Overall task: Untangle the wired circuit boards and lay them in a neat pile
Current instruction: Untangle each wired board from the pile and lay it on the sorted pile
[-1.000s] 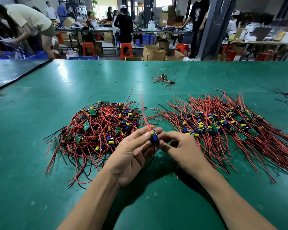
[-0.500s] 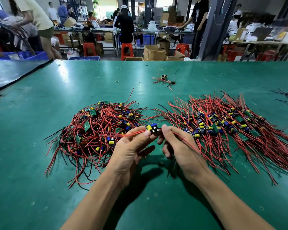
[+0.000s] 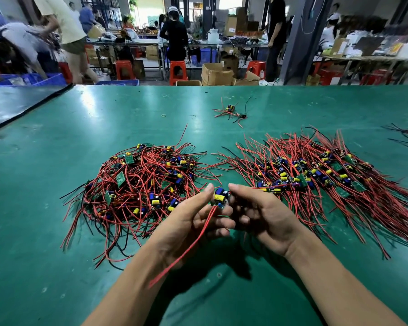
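Red wire (image 3: 198, 234) lower; one board (image 3: 219, 198) pinched by left grip (image 3: 189, 222), right grip (image 3: 262, 215); two piles (image 3: 137, 184) (image 3: 316, 175)

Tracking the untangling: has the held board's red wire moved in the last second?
Yes. The red wire swung from pointing up past the tangled pile to hanging toward the person, below the board, across the left hand.

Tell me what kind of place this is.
Probably an electronics assembly workshop: two heaps of wired circuit boards lie on a green table, and behind it people stand at cluttered benches among cardboard boxes and red stools.
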### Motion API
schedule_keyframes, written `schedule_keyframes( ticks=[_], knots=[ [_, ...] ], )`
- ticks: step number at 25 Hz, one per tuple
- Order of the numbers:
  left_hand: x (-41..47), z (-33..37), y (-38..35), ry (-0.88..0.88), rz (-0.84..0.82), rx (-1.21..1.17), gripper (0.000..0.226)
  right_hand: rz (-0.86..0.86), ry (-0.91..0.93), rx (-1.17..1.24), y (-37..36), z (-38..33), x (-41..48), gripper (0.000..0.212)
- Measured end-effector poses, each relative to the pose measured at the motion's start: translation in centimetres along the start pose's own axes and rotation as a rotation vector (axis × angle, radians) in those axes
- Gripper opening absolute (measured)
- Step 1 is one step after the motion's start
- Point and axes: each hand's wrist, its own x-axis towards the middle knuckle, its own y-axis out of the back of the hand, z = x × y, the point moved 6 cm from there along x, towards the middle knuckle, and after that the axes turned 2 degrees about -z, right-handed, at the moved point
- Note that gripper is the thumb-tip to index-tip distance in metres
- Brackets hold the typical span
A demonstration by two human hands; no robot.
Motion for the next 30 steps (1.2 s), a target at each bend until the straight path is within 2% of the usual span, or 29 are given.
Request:
schedule_keyframes(
  ticks=[4, 9, 11, 14, 23, 26, 30],
  knots=[
    [0.0, -0.2, 0.1, -0.066, 0.009, -0.028, 0.019, 0.024, 0.015, -0.074, 0.1, 0.4, 0.4, 0.031],
    [0.3, 0.1, 1.2, -0.084, 0.116, 0.129, 0.035, 0.153, 0.071, -0.214, 1.0, -0.1, 0.5, 0.024],
    [0.3, -0.2, 1.2, -0.080, 0.117, 0.216, 0.031, 0.133, 0.045, -0.190, 1.2, 0.0, 0.4, 0.018],
    [0.3, -0.6, 0.7, -0.083, 0.093, 0.290, 0.013, 0.088, 0.005, -0.229, 0.9, 0.3, 0.3, 0.016],
    [0.4, -0.7, 0.7, -0.132, 0.180, 0.346, 0.014, 0.008, -0.015, -0.302, 0.7, 0.6, 0.3, 0.021],
    [0.5, -0.6, 0.7, -0.126, 0.206, 0.350, 0.017, 0.090, 0.010, -0.329, 1.1, 0.6, 0.5, 0.018],
    [0.3, -0.7, 0.3, -0.090, 0.207, 0.361, 0.020, 0.336, 0.170, -0.603, 3.1, -0.8, 0.8, 0.022]
  ],
)
